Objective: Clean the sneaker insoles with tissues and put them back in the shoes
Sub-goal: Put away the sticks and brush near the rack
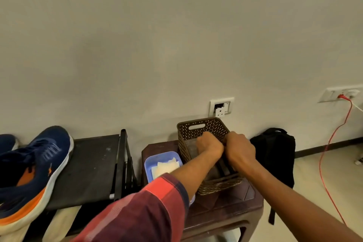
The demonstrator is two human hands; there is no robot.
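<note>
Brown perforated basket [214, 126] stands on the maroon worktop [235, 202], lower centre of the frame. A hard pull could tip it or knock the blue tray [148, 165] of tissues [167, 166] touching its left side. Left hand [210, 143] reaches inside with fingers curled downward; what they hold is hidden. Right hand [239, 150] grips the basket's right wall, fingers curled over it. Blue sneaker [39, 163] lies on the black rack [88, 163], lower left. No insole is clearly identifiable.

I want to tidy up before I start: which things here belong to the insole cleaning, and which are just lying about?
Job: blue sneakers, tissues, blue tray, brown basket.
Lying about: black backpack, red cable, wall socket, black rack.
</note>
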